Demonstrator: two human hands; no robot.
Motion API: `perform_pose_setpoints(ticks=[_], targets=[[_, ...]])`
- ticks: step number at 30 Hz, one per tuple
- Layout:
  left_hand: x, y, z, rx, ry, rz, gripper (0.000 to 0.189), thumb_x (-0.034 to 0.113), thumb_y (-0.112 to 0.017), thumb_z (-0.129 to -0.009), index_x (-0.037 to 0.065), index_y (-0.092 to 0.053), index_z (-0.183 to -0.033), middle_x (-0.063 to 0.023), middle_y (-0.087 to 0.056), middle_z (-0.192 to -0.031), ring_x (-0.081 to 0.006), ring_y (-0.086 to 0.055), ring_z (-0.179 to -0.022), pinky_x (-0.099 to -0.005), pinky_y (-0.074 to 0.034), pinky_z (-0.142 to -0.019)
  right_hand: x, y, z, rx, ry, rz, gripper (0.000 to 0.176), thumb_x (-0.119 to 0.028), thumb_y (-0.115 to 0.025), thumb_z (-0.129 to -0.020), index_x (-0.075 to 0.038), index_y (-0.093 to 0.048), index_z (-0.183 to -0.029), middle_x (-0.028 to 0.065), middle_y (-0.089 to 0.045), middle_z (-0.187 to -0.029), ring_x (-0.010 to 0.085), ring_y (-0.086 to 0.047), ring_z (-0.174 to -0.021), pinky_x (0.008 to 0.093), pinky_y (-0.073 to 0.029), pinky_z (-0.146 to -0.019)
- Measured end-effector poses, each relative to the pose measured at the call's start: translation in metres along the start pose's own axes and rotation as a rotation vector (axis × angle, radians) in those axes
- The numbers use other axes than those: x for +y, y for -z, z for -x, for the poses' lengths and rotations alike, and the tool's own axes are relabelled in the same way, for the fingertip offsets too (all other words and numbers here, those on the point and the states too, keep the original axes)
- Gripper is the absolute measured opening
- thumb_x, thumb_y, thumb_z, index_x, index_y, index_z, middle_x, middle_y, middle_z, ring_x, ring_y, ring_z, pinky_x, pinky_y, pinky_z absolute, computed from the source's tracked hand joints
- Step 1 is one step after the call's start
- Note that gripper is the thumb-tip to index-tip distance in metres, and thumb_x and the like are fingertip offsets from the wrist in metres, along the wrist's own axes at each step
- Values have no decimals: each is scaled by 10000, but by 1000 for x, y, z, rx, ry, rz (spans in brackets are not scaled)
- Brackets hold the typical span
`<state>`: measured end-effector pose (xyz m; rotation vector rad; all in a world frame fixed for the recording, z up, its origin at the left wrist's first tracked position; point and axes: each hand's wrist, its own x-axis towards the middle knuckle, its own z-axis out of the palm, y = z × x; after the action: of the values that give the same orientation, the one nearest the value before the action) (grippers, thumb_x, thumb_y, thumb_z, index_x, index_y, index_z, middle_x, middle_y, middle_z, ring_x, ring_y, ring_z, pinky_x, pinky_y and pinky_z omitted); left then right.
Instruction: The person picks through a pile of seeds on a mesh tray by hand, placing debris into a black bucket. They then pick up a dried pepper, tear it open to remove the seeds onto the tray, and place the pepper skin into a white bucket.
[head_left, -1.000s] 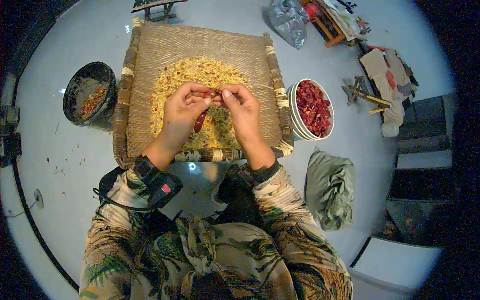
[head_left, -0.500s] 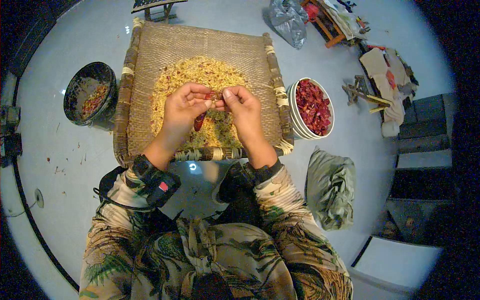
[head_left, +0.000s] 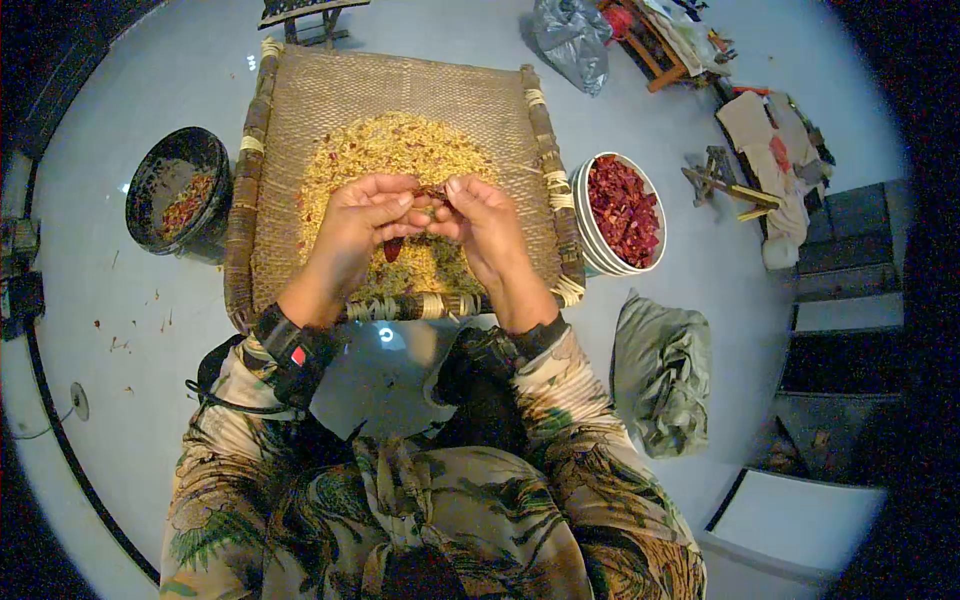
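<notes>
My left hand (head_left: 362,225) and my right hand (head_left: 487,228) meet above a woven tray (head_left: 400,78) with a wooden frame. Their fingertips pinch a small dark red chili piece (head_left: 430,191) between them. A longer dark red chili (head_left: 394,249) hangs beneath my left fingers, partly hidden by them. Yellow seeds with red bits (head_left: 390,140) cover the middle of the tray. Greenish stems (head_left: 440,262) lie on the seeds near the front edge, partly behind my hands.
Left of the tray stands a black bucket (head_left: 143,205) with seeds and scraps. On the right are stacked white buckets (head_left: 584,235) full of red chili pieces (head_left: 625,215). A green-grey sack (head_left: 660,375) and a grey plastic bag (head_left: 573,45) lie on the floor.
My left fingers have drawn closer together around the chili, and my left wrist has shifted slightly left and up. The red piece at the fingertips is less visible.
</notes>
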<state>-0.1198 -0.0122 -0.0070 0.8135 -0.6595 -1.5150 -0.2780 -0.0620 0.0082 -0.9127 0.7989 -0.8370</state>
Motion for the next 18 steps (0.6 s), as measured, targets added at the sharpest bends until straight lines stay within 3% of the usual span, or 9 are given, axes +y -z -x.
perform_pose_setpoints(ticks=[5,9,12,15,18], targets=[[4,-4,2,42,34,-11,198,66,-535,-843,-30,-530,-1016,-128,-632,-872,-159,-629,-738,-255,-523,-668,6,8,-4,-14,-15,-39,132,-183,-551,-857,-52,-564,-848,56,-603,-764,131,-576,-652,266,-517,-592],[-4,1,-3,66,-12,-122,193,81,-556,-835,-15,-543,-1002,-111,-630,-842,-155,-630,-742,-247,-523,-661,0,4,-2,23,-38,15,124,-178,-541,-869,-64,-541,-821,13,-562,-731,91,-548,-632,250,-519,-592],[-10,5,-8,83,-58,-189,168,80,-572,-824,-3,-561,-971,-77,-616,-778,-129,-608,-677,-223,-497,-589,2,6,-6,32,-13,80,129,-180,-554,-863,-62,-542,-812,12,-561,-722,90,-548,-626,246,-515,-589],[-10,-1,-6,72,-225,-417,124,66,-573,-818,6,-571,-927,-45,-584,-700,-92,-547,-575,-209,-433,-492,6,7,-9,47,62,200,144,-185,-559,-861,-53,-547,-806,18,-566,-708,94,-550,-617,245,-503,-577],[3,-13,7,110,-359,-872,93,68,-563,-819,10,-567,-892,-24,-547,-646,-73,-482,-514,-214,-370,-437,11,7,-10,46,155,291,164,-198,-561,-861,-45,-553,-800,29,-578,-686,101,-552,-605,243,-483,-553]])
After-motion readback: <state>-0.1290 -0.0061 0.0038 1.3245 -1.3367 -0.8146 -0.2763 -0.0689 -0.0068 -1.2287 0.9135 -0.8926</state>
